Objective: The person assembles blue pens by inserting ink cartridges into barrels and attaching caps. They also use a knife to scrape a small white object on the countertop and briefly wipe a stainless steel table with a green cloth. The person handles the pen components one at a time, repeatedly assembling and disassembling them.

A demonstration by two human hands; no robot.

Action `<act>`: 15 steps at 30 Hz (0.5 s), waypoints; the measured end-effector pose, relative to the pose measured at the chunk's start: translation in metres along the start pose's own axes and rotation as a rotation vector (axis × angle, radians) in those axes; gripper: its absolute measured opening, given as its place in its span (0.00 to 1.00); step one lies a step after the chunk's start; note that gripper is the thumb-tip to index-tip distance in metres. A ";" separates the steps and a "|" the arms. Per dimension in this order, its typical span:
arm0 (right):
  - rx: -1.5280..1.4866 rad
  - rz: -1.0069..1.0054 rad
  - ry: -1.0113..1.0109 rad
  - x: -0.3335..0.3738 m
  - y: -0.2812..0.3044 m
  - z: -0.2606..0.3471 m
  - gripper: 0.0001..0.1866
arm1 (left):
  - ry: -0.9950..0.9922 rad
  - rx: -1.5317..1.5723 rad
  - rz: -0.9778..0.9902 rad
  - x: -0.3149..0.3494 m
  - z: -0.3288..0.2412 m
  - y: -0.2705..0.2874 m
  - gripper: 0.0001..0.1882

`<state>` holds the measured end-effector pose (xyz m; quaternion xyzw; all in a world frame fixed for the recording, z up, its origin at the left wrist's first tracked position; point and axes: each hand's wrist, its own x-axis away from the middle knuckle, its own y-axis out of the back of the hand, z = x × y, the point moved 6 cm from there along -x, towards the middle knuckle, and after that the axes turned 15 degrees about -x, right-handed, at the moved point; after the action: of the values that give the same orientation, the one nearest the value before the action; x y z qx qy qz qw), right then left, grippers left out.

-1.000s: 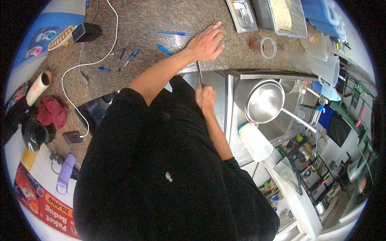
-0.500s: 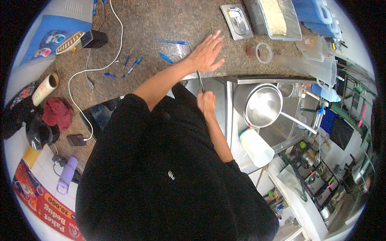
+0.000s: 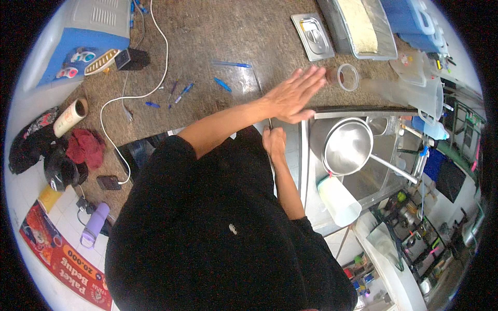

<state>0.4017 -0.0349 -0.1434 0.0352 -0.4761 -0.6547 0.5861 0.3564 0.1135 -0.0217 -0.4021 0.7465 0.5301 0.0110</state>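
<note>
My left hand [image 3: 294, 98] reaches across to the right, over the counter [image 3: 199, 28] and near its front edge. Its fingers are stretched out and no object shows in it. My right hand [image 3: 274, 142] is closed around the lower end of a long, thin, dark rod-like tool [image 3: 257, 79], low by the front edge. The tool slants up over the counter, passing behind my left forearm; its exact kind is unclear. Just beyond my left fingertips lies a clear round plastic cup [image 3: 348, 78]. Several blue pens [image 3: 222, 84] are scattered to the left of the tool.
A steel lid [image 3: 313, 37] and a clear tub with pale contents [image 3: 358, 28] sit at the back right. On the right, a sink [image 3: 358, 193] holds a large steel pan [image 3: 348, 147]. A white cable [image 3: 134, 95] winds along the counter's left, near a black box [image 3: 132, 59].
My left hand has moved right and nearer to me, toward the plastic cup. My right hand still grips the tool. The whole view has shifted slightly.
</note>
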 end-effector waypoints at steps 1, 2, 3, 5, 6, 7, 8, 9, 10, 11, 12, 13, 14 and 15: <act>0.007 0.012 -0.027 -0.004 -0.001 0.004 0.26 | 0.016 -0.063 0.051 0.007 0.013 -0.011 0.48; 0.021 0.026 -0.067 -0.002 0.001 0.005 0.25 | 0.036 -0.112 0.106 0.020 0.028 -0.028 0.48; 0.040 0.039 -0.104 0.000 0.003 0.003 0.25 | 0.058 -0.161 0.154 0.029 0.037 -0.038 0.48; 0.028 0.039 -0.094 -0.004 0.003 -0.001 0.25 | 0.032 -0.104 0.155 0.027 0.036 -0.034 0.46; 0.023 0.040 -0.088 -0.006 0.002 -0.003 0.25 | 0.020 -0.077 0.155 0.026 0.034 -0.033 0.46; 0.015 0.051 -0.080 -0.005 0.003 0.000 0.25 | 0.040 -0.059 0.110 0.025 0.034 -0.027 0.46; 0.007 0.064 -0.073 -0.005 0.004 0.003 0.25 | 0.062 -0.042 0.066 0.023 0.035 -0.022 0.46; -0.001 0.077 -0.065 -0.004 0.006 0.006 0.25 | 0.084 -0.025 0.022 0.020 0.036 -0.016 0.46; -0.011 0.083 -0.085 -0.004 0.007 0.007 0.25 | 0.108 -0.010 -0.022 0.017 0.036 -0.007 0.46; -0.022 0.089 -0.105 -0.004 0.008 0.008 0.25 | 0.103 0.005 -0.036 0.013 0.032 0.001 0.46; -0.032 0.095 -0.125 -0.004 0.008 0.008 0.25 | 0.093 -0.002 -0.039 0.010 0.028 0.007 0.46; -0.019 0.085 -0.123 -0.005 0.007 0.005 0.25 | 0.083 -0.007 -0.042 0.006 0.024 0.011 0.46; -0.007 0.075 -0.121 -0.006 0.005 0.003 0.25 | 0.072 -0.013 -0.046 0.004 0.021 0.013 0.46; 0.005 0.064 -0.119 -0.007 0.004 0.000 0.25 | 0.063 -0.023 -0.024 0.003 0.016 0.011 0.46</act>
<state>0.4070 -0.0286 -0.1443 -0.0175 -0.5125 -0.6352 0.5775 0.3410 0.1260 -0.0218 -0.4275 0.7355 0.5255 -0.0108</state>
